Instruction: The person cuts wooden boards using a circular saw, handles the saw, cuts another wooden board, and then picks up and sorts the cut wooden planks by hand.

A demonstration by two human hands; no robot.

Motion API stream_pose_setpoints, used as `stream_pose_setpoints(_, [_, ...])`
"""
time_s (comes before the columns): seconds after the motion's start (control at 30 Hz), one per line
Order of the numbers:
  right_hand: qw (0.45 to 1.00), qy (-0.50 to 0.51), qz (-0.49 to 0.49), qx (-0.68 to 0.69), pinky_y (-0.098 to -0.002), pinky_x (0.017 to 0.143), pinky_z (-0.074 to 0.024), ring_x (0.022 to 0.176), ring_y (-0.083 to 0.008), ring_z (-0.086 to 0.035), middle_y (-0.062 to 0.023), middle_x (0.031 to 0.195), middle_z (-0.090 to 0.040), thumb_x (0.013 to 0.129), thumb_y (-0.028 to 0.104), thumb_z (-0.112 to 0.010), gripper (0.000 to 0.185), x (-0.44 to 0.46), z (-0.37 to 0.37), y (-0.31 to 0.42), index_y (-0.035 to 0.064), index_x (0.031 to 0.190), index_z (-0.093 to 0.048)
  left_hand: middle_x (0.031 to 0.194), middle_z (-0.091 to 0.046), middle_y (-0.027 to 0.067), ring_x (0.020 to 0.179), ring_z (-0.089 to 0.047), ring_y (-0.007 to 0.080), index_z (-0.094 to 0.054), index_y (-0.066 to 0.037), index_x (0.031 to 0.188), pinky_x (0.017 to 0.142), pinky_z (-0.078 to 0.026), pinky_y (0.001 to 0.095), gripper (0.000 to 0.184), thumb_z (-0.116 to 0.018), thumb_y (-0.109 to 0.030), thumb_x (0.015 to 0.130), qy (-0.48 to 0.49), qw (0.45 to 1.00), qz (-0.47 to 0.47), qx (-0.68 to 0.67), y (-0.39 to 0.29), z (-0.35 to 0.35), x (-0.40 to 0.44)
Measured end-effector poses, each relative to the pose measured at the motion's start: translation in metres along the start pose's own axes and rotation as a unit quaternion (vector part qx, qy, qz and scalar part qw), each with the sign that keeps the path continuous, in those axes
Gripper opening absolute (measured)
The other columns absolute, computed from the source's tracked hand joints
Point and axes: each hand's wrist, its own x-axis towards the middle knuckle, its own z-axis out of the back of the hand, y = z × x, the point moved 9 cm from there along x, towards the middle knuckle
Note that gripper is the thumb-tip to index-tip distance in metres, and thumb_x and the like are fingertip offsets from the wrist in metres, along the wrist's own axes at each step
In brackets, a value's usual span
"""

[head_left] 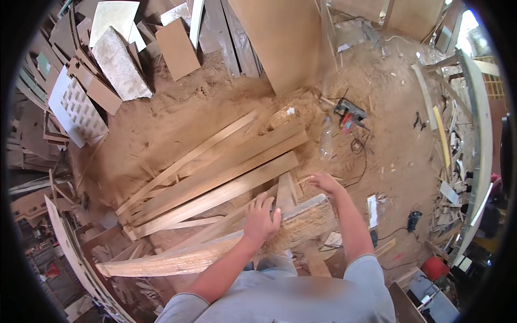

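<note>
A long, thick wooden beam [177,262] with a rough, sawdust-covered side lies across in front of my body. My left hand [262,219] rests at the beam's upper edge, fingers spread and wrapped round nothing. Close to the beam's right end is my right hand [325,184], its fingers stretched out to the left with nothing visible in them. It appears just above the beam's end; whether it touches the wood I cannot tell. Beyond my hands lie a pale squared plank [215,196] and a darker plank [226,171], side by side on the sawdusty floor.
A power tool [350,112] with a cord lies on the floor beyond a clear plastic bottle [326,141]. Board offcuts [121,64] lean at the back left. A large brown panel [280,43] stands at the back. Wood scraps line the right side.
</note>
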Motion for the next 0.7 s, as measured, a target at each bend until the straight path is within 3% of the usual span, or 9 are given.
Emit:
stream_pose_setpoints(0.13, [0.990, -0.100, 0.018, 0.093, -0.0357, 0.096, -0.0543, 0.113, -0.0212, -0.071, -0.0111, 0.124, -0.075, 0.109, 0.033, -0.062, 0.048, -0.090, 0.008, 0.037, -0.0040, 0.138, -0.068, 0.145, -0.060, 0.0267, 0.133, -0.055, 0.0448, -0.067, 0.001, 0.132, 0.114, -0.042, 0.0554, 0.051, -0.061, -0.035, 0.096, -0.016, 1.000, 0.006, -0.007, 0.003, 0.002, -0.006])
stream_pose_setpoints(0.23, [0.984, -0.127, 0.119, -0.038, -0.0391, 0.097, -0.0537, 0.113, -0.0280, -0.073, -0.0157, 0.119, -0.078, 0.109, 0.037, -0.058, 0.046, -0.145, -0.014, 0.076, -0.0010, 0.133, -0.072, 0.140, -0.064, 0.0243, 0.130, -0.058, 0.0428, -0.069, -0.001, 0.126, 0.110, -0.046, 0.0549, 0.046, -0.062, -0.034, 0.095, -0.034, 0.999, 0.001, -0.004, 0.003, 0.002, -0.009])
stream_pose_setpoints(0.33, [0.924, -0.200, 0.216, -0.246, -0.0436, 0.097, -0.0537, 0.113, -0.0367, -0.072, -0.0222, 0.116, -0.077, 0.109, 0.037, -0.054, 0.043, -0.174, -0.043, 0.098, 0.0026, 0.124, -0.076, 0.130, -0.069, 0.0223, 0.121, -0.063, 0.0415, -0.070, -0.002, 0.120, 0.103, -0.050, 0.0553, 0.040, -0.062, -0.033, 0.095, -0.035, 0.999, -0.004, -0.002, -0.001, 0.003, -0.011])
stream_pose_setpoints(0.43, [0.908, -0.237, 0.238, -0.249, -0.0482, 0.095, -0.0538, 0.111, -0.0433, -0.069, -0.0262, 0.116, -0.073, 0.108, 0.034, -0.052, 0.040, -0.180, -0.046, 0.097, 0.0042, 0.114, -0.078, 0.119, -0.071, 0.0217, 0.114, -0.066, 0.0416, -0.071, -0.002, 0.114, 0.097, -0.053, 0.0548, 0.035, -0.061, -0.031, 0.097, -0.026, 1.000, -0.009, 0.010, -0.005, 0.000, -0.013])
stream_pose_setpoints(0.53, [0.912, -0.218, 0.225, -0.264, -0.0517, 0.091, -0.0539, 0.105, -0.0446, -0.069, -0.0260, 0.110, -0.073, 0.108, 0.032, -0.050, 0.038, -0.175, -0.046, 0.096, 0.0022, 0.107, -0.074, 0.113, -0.072, 0.0229, 0.107, -0.067, 0.0431, -0.071, -0.003, 0.111, 0.094, -0.054, 0.0543, 0.032, -0.060, -0.030, 0.098, -0.024, 1.000, -0.006, 0.008, -0.008, 0.000, -0.015])
stream_pose_setpoints(0.7, [0.900, -0.159, 0.297, -0.276, -0.0545, 0.086, -0.0518, 0.096, -0.0470, -0.067, -0.0265, 0.098, -0.069, 0.107, 0.032, -0.050, 0.035, -0.163, -0.045, 0.094, 0.0011, 0.100, -0.065, 0.107, -0.074, 0.0247, 0.100, -0.070, 0.0457, -0.071, -0.003, 0.115, 0.090, -0.054, 0.0558, 0.033, -0.060, -0.032, 0.101, -0.030, 0.999, 0.036, 0.003, -0.044, -0.018, 0.011])
